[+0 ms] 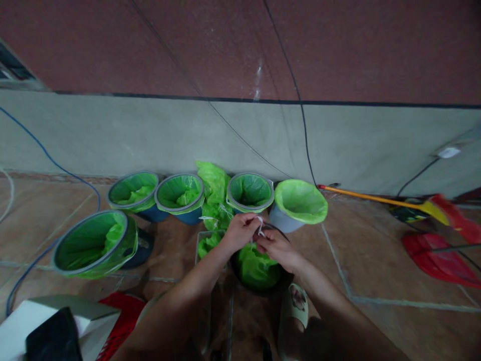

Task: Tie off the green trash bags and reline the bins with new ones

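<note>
Along the foot of the wall (169, 130), mid-frame, stand from left to right a first bin (154, 214), a second bin (190, 217), a plastic bag (213, 185), a third bin (244, 207) and a fourth bin (285, 219). A fifth bin (145, 250) sits before the first, toward the left edge. Below centre, a sixth bin (286, 278) stands before the third and fourth, the left hand (242, 230) and right hand (278, 249) above it; a container (197, 250) is just to its left. A box (99, 331) occupies the lower left corner. At right, a broom (372, 197) extends from beside the fourth bin, above a dustpan (438, 260).
</note>
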Tool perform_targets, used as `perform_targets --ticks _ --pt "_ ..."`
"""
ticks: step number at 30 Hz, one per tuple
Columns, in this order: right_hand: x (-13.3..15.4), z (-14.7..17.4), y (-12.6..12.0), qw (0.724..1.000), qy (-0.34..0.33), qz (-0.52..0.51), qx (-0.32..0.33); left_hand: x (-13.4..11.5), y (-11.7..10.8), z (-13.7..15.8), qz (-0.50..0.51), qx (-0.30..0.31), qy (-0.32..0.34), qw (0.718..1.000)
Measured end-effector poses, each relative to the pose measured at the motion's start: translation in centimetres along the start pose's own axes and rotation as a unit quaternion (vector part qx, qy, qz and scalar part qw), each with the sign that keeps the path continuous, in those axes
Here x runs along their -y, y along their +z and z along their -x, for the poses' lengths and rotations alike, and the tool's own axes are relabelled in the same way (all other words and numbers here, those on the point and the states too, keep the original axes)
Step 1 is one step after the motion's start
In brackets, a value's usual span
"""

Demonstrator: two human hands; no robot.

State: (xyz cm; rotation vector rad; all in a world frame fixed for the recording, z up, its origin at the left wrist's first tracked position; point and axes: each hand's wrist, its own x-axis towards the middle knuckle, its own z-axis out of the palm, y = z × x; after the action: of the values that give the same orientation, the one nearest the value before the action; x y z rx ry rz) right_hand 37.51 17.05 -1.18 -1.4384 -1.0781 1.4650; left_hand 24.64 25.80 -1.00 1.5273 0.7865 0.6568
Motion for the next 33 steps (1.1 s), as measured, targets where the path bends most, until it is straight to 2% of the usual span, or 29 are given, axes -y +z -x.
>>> perform_targets --ticks 2,4,6,9,12,14,17,19,21,24,28,31,33 --pt "-0.1 -0.2 -0.6 0.999 0.004 -0.037 -0.023 0.7 0.0 0.0 0.013 0.003 -0.014 1.000" --pt "0.4 -0.3 -1.4 0.992 0.007 -0.117 -0.040 1.3 0.2 0.3 0.050 0.012 -0.023 0.998" --pt "1.1 -0.2 -2.1 0.977 -0.002 -0.203 -0.057 1.7 0.6 0.7 0.076 0.050 -0.030 0.995" --pt "2.4 0.2 -2.8 0.954 -0.024 -0.290 -0.075 2.1 1.5 1.7 0.022 0.141 -0.021 0.990" --pt "3.3 0.5 -3.6 0.941 -0.036 -0.322 -0.102 2.4 2.4 2.2 -0.032 0.175 -0.003 0.984" --pt "3.6 0.6 -4.2 0.934 -0.048 -0.322 -0.145 2.8 2.8 2.1 -0.027 0.137 -0.023 0.990" --pt "3.8 0.7 -4.5 0.924 -0.072 -0.311 -0.210 3.4 2.8 1.6 -0.021 0.010 -0.118 0.993" --pt "4.0 0.7 -4.0 0.921 -0.089 -0.307 -0.220 3.8 2.8 1.4 -0.036 -0.031 -0.166 0.985" --pt "4.1 0.8 -2.9 0.925 -0.100 -0.305 -0.202 3.9 3.1 1.6 -0.070 0.008 -0.157 0.985" --pt "4.0 0.6 -1.0 0.935 -0.096 -0.311 -0.142 3.9 3.9 2.3 -0.145 0.111 -0.069 0.981" --pt "3.7 0.1 0.1 0.927 -0.080 -0.357 -0.078 3.5 4.9 3.4 -0.219 0.176 0.010 0.960" --pt "3.4 -0.2 -0.5 0.918 -0.082 -0.381 -0.077 3.1 5.0 3.7 -0.208 0.226 0.021 0.951" --pt "3.0 -0.4 -1.3 0.923 -0.085 -0.358 -0.107 3.1 4.8 3.5 -0.186 0.221 -0.005 0.957"
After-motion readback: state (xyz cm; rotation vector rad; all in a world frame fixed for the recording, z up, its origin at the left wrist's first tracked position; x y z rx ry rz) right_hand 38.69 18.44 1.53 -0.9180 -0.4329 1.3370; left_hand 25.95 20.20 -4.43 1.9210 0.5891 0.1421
